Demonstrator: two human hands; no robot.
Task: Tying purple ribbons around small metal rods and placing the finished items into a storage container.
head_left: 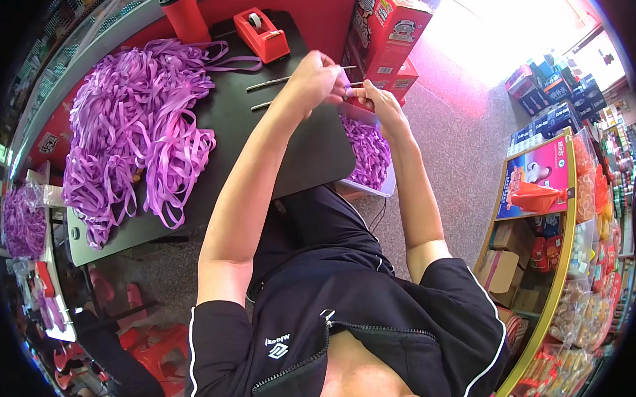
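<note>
Over the far right corner of the dark table (302,159), my left hand (317,81) is closed in a pinch. My right hand (381,108) is closed too, thumb and fingertips pressed together beside it. A small bit of purple ribbon (346,91) shows between the fingertips of both hands; most of it is hidden by them. Two thin metal rods (264,84) run behind my left hand, and their far ends come out close to my fingers. A big loose heap of purple ribbons (138,122) covers the table's left side.
A red tape dispenser (266,41) and a red tumbler (185,15) stand at the table's back. Right of the table is a bin of purple ribbons (367,151), with red boxes (388,40) behind it. A shelf of packaged goods (540,248) lines the right.
</note>
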